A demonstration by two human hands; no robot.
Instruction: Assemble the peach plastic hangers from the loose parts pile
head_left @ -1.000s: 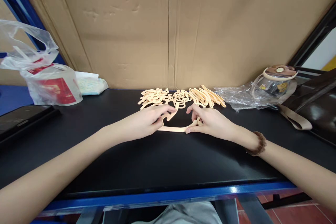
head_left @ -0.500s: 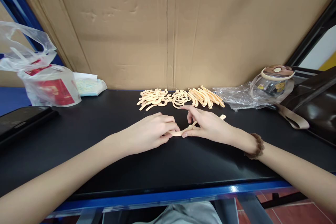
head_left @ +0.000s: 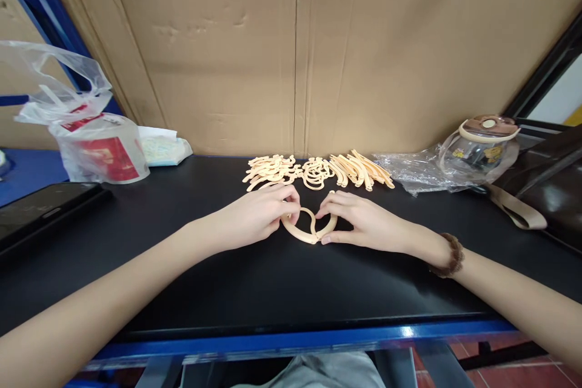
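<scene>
Between my hands are cream-coloured curved plastic strips [head_left: 300, 234], meeting at a joint low in the middle and bent into a rounded, ring-like outline. A thinner curved cream piece [head_left: 313, 218] runs up from that joint inside the outline. My left hand [head_left: 261, 213] pinches the left strip, its fingers closed around the upper left part. On the other side, my right hand [head_left: 366, 221] grips the right strip, thumb beside the joint and index finger curled over the inner edge. The far ends of the strips are partly hidden by my fingers.
Behind my hands lie piles of short curved pieces [head_left: 271, 170], round curled pieces [head_left: 317, 173] and long strips [head_left: 361, 170]. A bagged paper roll [head_left: 109, 154], tissue pack [head_left: 163, 150] and phone [head_left: 50, 206] stand left. Clear plastic [head_left: 409, 170] and a jug [head_left: 477, 148] sit right.
The strips have been bent from a nearly flat line into a rounded outline. My left hand has moved up and away from the joint. The strip end beyond my right hand no longer shows there.
</scene>
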